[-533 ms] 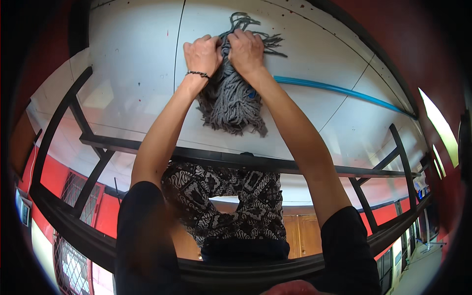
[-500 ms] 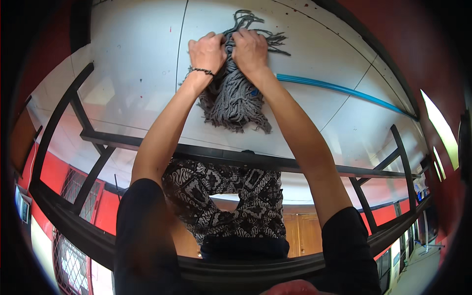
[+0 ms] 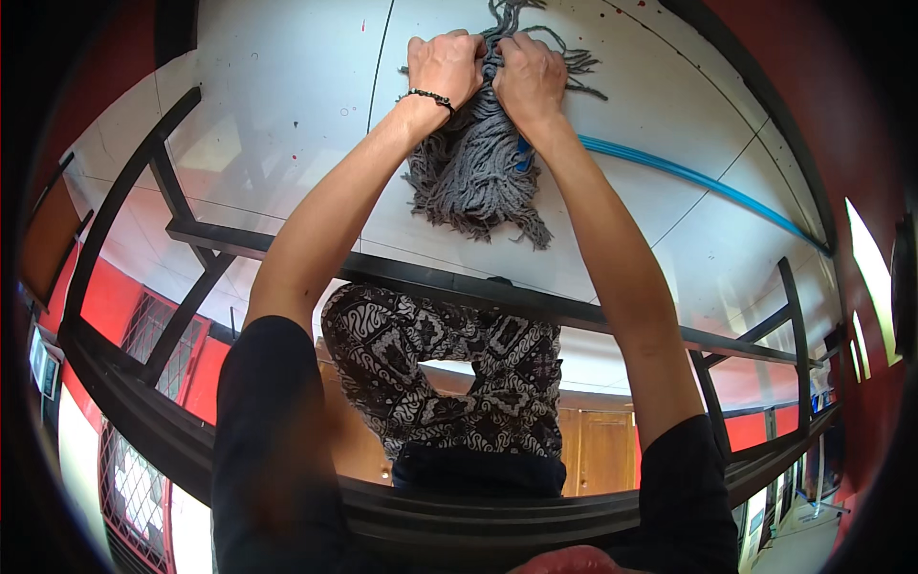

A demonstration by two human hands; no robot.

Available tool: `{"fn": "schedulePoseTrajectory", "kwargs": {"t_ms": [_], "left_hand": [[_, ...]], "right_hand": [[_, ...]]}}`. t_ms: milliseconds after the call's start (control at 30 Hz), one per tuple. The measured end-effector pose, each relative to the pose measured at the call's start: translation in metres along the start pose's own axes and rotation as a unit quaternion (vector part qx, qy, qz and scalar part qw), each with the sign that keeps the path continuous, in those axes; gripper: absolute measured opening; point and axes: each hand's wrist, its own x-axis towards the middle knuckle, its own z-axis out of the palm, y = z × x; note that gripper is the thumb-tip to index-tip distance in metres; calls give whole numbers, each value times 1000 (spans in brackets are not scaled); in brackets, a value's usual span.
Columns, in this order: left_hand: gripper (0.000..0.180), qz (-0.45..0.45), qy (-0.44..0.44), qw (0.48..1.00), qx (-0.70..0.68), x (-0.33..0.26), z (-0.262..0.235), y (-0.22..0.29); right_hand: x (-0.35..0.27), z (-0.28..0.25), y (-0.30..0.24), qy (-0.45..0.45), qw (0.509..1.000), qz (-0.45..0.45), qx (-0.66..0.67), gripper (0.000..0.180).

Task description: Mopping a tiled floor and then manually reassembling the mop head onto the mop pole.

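A grey string mop head (image 3: 478, 182) lies on white floor tiles, its loose strands fanned out toward me. My left hand (image 3: 449, 67) is closed round the bunched yarn from the left side, a dark beaded bracelet (image 3: 427, 97) on its wrist. Opposite it, my right hand (image 3: 529, 77) grips the same bunch, the two fists almost touching. Beyond my hands, thin strand ends (image 3: 579, 67) spill out to the right. A blue piece (image 3: 523, 155) shows at the mop beside my right forearm. The fingertips are mostly hidden in the yarn.
The blue mop handle (image 3: 708, 182) runs off to the right along the floor. A dark bench frame (image 3: 459, 284) crosses between me and the mop, with legs at both sides. My patterned trousers (image 3: 440, 383) are below it. A dark red wall (image 3: 803, 86) stands at the right.
My hands and the mop sit higher and further right in the picture, as the whole view has shifted. Both hands keep their grip on the strands.
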Motion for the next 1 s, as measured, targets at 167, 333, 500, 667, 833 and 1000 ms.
{"fn": "schedulePoseTrajectory", "kwargs": {"t_ms": [167,333,500,667,833,1000], "left_hand": [[17,43,-105,993,18,-40,4,10],[15,14,-84,995,50,-19,3,4],[12,-39,-48,995,78,41,-13,-5],[8,52,-195,977,68,-34,2,13],[20,61,-130,989,28,-73,16,14],[12,-6,-102,995,21,-27,0,13]], "right_hand": [[-44,-9,-6,-64,996,-51,-36,13],[-13,-8,-11,-84,996,25,-27,14],[35,-6,-8,14,999,29,33,12],[-48,-13,-6,-161,985,-28,-50,12],[-87,-9,-7,-68,997,-23,-19,12],[-30,-13,-12,-32,998,56,-11,15]]}}
